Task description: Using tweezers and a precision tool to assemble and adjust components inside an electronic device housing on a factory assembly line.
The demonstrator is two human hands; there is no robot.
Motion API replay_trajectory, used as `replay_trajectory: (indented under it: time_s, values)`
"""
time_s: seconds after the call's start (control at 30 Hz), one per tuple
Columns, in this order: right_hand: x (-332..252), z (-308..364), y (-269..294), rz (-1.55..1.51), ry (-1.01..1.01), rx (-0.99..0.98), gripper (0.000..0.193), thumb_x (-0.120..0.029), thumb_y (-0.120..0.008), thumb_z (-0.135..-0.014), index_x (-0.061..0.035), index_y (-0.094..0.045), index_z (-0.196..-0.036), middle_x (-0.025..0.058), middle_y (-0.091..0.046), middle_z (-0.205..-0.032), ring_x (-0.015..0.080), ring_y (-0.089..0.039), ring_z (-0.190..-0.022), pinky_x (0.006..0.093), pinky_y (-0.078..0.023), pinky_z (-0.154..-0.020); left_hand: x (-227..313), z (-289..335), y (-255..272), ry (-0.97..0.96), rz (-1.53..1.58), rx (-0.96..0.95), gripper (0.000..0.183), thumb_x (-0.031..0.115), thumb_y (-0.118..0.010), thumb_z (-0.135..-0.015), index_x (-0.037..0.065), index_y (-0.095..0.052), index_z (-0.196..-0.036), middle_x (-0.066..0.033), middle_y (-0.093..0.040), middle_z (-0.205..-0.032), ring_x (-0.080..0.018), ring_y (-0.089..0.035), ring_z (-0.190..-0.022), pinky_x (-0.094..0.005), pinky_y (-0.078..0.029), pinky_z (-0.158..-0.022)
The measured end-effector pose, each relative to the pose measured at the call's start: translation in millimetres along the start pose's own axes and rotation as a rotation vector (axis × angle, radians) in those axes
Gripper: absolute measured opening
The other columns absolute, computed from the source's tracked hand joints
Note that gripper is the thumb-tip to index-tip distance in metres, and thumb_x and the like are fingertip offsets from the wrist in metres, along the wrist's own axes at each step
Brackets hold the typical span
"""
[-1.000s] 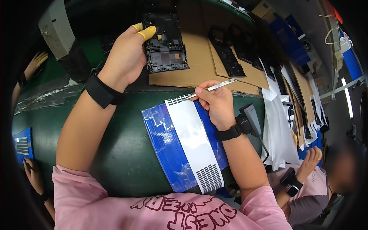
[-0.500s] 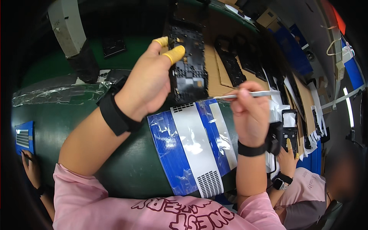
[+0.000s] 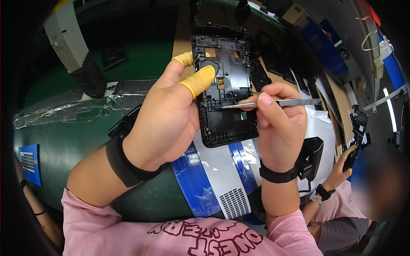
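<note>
My left hand [image 3: 164, 113], with yellow finger cots on thumb and index finger, grips a black plastic housing frame [image 3: 232, 70] by its left edge. The frame is held up over the bench, its ribbed side with cut-outs and small brass-coloured inserts showing. In my right hand [image 3: 282, 121] are metal tweezers [image 3: 294, 102], pinched between thumb and fingers. Their tip lies over the lower part of the frame; whether it touches, I cannot tell. Below the frame lies a blue board [image 3: 194, 183] with a white strip and a printed grid of small black marks [image 3: 235, 203].
The green bench [image 3: 166, 200] has clear film [image 3: 85, 100] along a raised edge. A grey post [image 3: 66, 36] stands far left. More black frames [image 3: 260, 74] lie on cardboard at the right. A co-worker's hand [image 3: 337, 173] holds a black part; another person's arm [image 3: 40, 213] is at the left edge.
The black frame has come closer and lower, its ribbed face turned more into view. My right hand has brought the tweezers over it. The co-worker at right has raised a black part off the bench.
</note>
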State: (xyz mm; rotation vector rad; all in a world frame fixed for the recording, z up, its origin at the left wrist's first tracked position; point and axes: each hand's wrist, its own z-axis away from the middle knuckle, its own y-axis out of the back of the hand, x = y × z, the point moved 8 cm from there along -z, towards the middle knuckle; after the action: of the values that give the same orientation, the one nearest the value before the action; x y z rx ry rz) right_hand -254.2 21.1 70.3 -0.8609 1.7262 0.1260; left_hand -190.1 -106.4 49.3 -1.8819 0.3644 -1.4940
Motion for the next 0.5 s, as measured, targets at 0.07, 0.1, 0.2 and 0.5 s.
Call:
replay_trajectory:
  time_s: [0.07, 0.1, 0.2, 0.5]
  values:
    - [0.7, 0.3, -2.3, -0.001, -0.022, -0.016, 0.019, 0.000, -0.060, -0.075, 0.0054, -0.051, -0.091, 0.0123, -0.058, -0.079, 0.0179, -0.060, -0.072, 0.0263, -0.048, -0.069, 0.5, 0.4, 0.8, -0.004, -0.009, 0.001, 0.028, 0.013, -0.039, -0.091, 0.004, -0.037, -0.118, -0.0081, -0.050, -0.109, -0.0161, -0.052, -0.099, -0.0310, -0.045, -0.084]
    - [-0.1, 0.7, -2.8, 0.000, -0.022, -0.016, 0.019, 0.000, -0.060, -0.075, 0.0054, -0.051, -0.091, 0.0123, -0.058, -0.079, 0.0179, -0.060, -0.072, 0.0263, -0.048, -0.069, 0.8, 0.6, 0.7, -0.012, -0.013, 0.001, 0.029, 0.013, -0.039, -0.091, 0.004, -0.037, -0.118, -0.0082, -0.050, -0.109, -0.0161, -0.052, -0.099, -0.0309, -0.045, -0.084]
    - [-1.3, 1.3, -2.7, -0.012, -0.014, -0.007, 0.018, 0.000, -0.060, -0.076, 0.0055, -0.051, -0.091, 0.0126, -0.059, -0.080, 0.0185, -0.060, -0.072, 0.0266, -0.048, -0.069, 1.9, 1.8, -0.5, -0.020, -0.003, 0.000, 0.029, 0.013, -0.040, -0.090, 0.004, -0.037, -0.117, -0.0082, -0.050, -0.109, -0.0161, -0.052, -0.099, -0.0307, -0.045, -0.084]
    - [-0.7, 0.2, -2.3, 0.007, -0.006, -0.041, 0.018, 0.001, -0.060, -0.075, 0.0058, -0.052, -0.090, 0.0126, -0.059, -0.080, 0.0194, -0.061, -0.072, 0.0278, -0.048, -0.070, 2.3, 2.6, -2.4, -0.031, 0.013, -0.008, 0.029, 0.013, -0.041, -0.090, 0.004, -0.036, -0.117, -0.0081, -0.050, -0.109, -0.0161, -0.051, -0.100, -0.0310, -0.044, -0.084]
